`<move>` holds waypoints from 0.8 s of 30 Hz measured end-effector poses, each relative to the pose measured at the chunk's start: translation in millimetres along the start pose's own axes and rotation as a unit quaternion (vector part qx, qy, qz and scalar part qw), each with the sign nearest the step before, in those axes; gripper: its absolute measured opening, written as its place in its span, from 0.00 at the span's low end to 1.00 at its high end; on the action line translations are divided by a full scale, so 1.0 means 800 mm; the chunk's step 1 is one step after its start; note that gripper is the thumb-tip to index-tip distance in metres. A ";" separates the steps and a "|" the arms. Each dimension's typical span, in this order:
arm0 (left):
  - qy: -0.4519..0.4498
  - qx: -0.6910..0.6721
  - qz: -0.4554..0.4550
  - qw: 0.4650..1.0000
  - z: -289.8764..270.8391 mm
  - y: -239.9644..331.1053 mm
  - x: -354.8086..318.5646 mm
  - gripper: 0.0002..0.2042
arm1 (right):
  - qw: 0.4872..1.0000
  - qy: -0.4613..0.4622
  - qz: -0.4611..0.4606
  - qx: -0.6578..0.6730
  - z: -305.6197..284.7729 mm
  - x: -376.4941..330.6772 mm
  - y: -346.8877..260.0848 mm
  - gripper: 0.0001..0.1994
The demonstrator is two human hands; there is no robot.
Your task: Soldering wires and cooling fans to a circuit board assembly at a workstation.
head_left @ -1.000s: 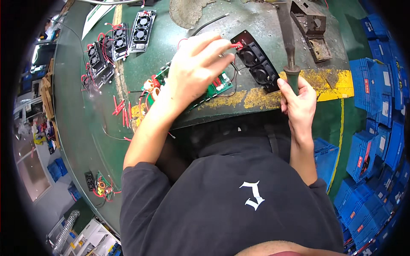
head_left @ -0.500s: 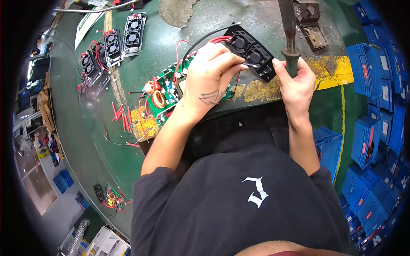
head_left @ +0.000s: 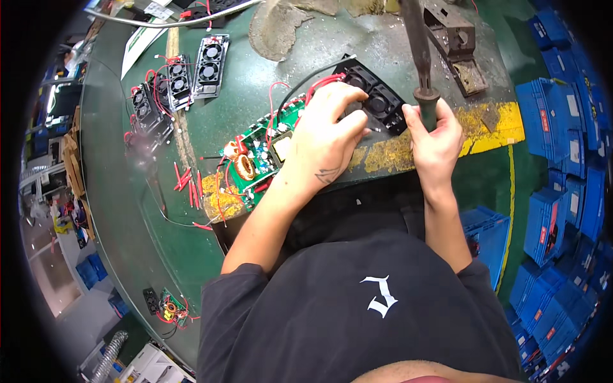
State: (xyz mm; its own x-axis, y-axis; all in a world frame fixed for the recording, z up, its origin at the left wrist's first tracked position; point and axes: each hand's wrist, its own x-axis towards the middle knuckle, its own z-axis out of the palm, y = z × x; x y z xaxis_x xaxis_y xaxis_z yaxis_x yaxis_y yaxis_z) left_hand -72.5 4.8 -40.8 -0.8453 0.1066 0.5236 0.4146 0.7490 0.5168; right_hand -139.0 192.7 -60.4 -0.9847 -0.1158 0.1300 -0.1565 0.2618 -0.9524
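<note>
My right hand (head_left: 439, 142) is closed round the green handle of a large soldering iron (head_left: 418, 54), its dark metal shaft pointing away from me. The thumb is by the right corner of a black panel with two fans (head_left: 385, 102). Over the near side of that panel, my left hand (head_left: 332, 131) has its thumb and forefinger apart, with no object visible between them. Under my left wrist, partly hidden, lies a green circuit board (head_left: 258, 153) with a copper coil. Red and black wires run from the board area to the panel.
Several fan panels (head_left: 209, 64) lie at the far left, and red sleeved pieces (head_left: 186, 185) nearer. A rusty metal stand (head_left: 456, 48) is at the far right. Blue crates (head_left: 543, 121) line the right side. Another small board (head_left: 171, 308) sits at the lower left.
My left thumb and forefinger have come apart from a pinch on a small thin piece, which no longer shows. The right hand still grips the iron. The whole view has shifted slightly.
</note>
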 end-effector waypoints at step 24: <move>0.169 0.193 -0.040 0.966 0.028 -0.025 -0.007 0.07 | 0.992 -0.120 0.039 -0.018 0.031 0.035 -0.005 0.11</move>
State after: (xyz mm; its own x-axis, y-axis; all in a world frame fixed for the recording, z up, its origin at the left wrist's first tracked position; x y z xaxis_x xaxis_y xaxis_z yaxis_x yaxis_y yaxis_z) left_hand -83.4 4.0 -69.6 -0.6838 -0.1318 0.7177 0.1407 0.9413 0.3069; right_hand -163.9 165.1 -60.1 -0.9480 -0.3179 -0.0164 -0.0885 0.3127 -0.9457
